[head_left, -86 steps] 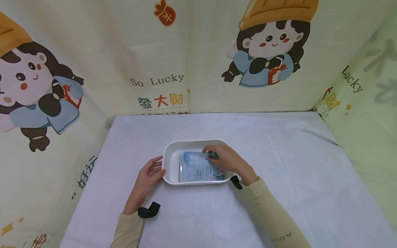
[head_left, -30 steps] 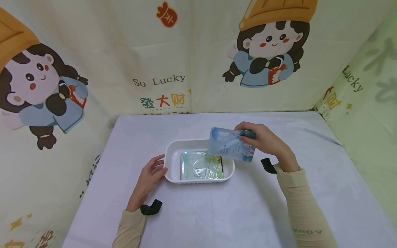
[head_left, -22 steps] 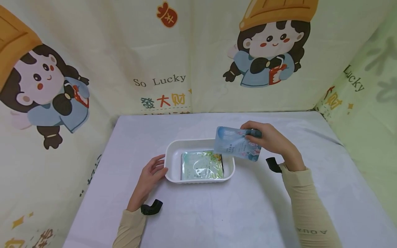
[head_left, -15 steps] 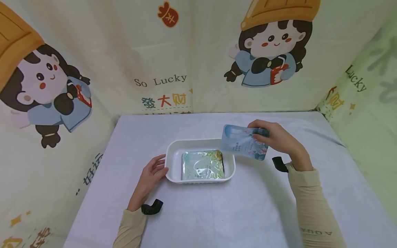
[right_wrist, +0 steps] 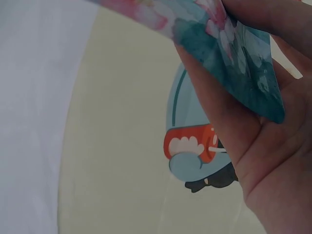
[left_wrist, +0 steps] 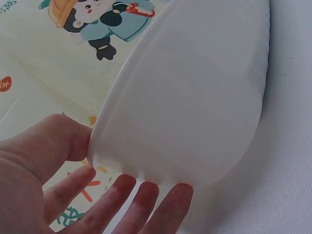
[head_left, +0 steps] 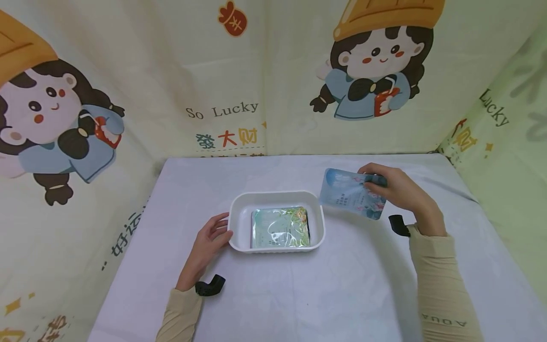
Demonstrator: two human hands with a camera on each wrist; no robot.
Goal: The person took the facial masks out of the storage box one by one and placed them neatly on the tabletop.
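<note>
A white plastic tray (head_left: 278, 194) stands mid-table, and inside it lies a shiny green sachet (head_left: 279, 228) printed with leaves. My left hand (head_left: 209, 244) holds the tray's left end; in the left wrist view its thumb is at the rim and its fingertips (left_wrist: 183, 192) lie against the outer wall. To the right of the tray my right hand (head_left: 397, 187) pinches a flat blue sachet (head_left: 348, 192) with pink flowers by its right end. The sachet is raised and tilted, its left corner close to the tray's rim. In the right wrist view the sachet's teal end (right_wrist: 243, 73) bends between thumb and fingers.
A white cloth (head_left: 299, 304) covers the table. Behind it hangs a cream curtain (head_left: 295, 85) with cartoon figures and lettering. A black wrist mount (head_left: 210, 286) sits at the left cuff and another black mount (head_left: 399, 225) at the right cuff.
My right hand has lifted the blue sachet out of the tray and carried it right, uncovering the green sachet beneath. My left hand stays at the tray's left end.
</note>
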